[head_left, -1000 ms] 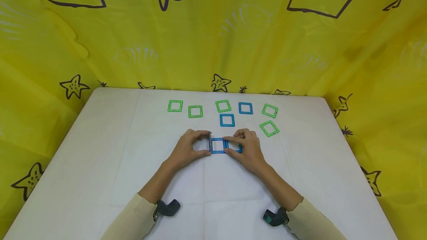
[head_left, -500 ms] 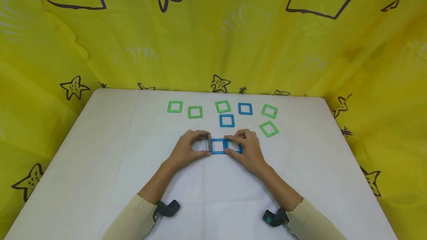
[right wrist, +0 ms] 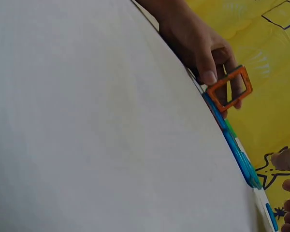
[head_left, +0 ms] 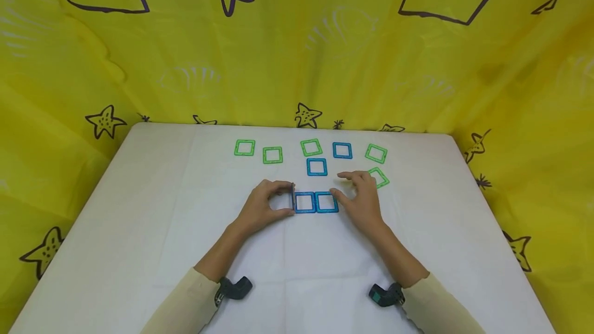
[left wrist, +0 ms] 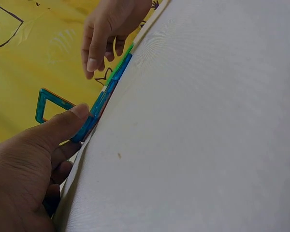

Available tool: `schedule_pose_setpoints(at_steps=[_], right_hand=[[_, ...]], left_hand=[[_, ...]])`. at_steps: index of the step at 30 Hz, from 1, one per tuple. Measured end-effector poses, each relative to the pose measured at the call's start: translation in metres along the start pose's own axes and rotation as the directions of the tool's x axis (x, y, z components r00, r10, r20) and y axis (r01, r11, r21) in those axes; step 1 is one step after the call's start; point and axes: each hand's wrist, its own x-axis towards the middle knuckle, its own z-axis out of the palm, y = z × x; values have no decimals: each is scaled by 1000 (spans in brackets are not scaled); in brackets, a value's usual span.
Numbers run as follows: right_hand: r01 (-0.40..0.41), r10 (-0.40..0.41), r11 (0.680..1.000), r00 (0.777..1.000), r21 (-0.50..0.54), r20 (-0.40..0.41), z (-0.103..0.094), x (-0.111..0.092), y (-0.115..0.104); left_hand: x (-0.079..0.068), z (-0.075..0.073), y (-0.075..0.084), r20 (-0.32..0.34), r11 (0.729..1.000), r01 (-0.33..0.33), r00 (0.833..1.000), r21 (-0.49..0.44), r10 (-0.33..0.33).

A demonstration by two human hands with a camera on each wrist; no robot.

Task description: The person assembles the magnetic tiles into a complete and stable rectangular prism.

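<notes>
My left hand (head_left: 264,202) pinches a square magnetic tile (right wrist: 248,81) that stands upright, thumb at its near end and fingers at its far end. Its face is orange in the right wrist view and teal in the left wrist view. Against its foot lies a flat blue tile (head_left: 304,211), joined edge to edge with a second blue tile (head_left: 327,211) on the right. My right hand (head_left: 364,200) is off to the right with fingers spread and nothing held, its thumb tip close to the second tile's corner.
Behind the hands lie loose blue tiles (head_left: 317,174) and several green tiles (head_left: 273,162). My right hand partly covers one green tile (head_left: 383,175). A white cloth covers the table (head_left: 139,210), with a yellow patterned curtain (head_left: 278,66) along the back and sides.
My right hand has let go of the right-hand blue tile and moved right and away from me, overlapping a green tile. My left hand stays at the upright tile.
</notes>
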Motion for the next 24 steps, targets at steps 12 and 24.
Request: schedule_pose_setpoints(at_steps=[12,24], right_hand=[[-257,250,965,963,-59,-104,-45,22,35],[-363,358,923,932,-125,-66,-60,25,53]], left_hand=[[-1,0,2,-3,1000,1,1000,8,-1],[0,-1,4,-3,1000,18,1000,16,-18]])
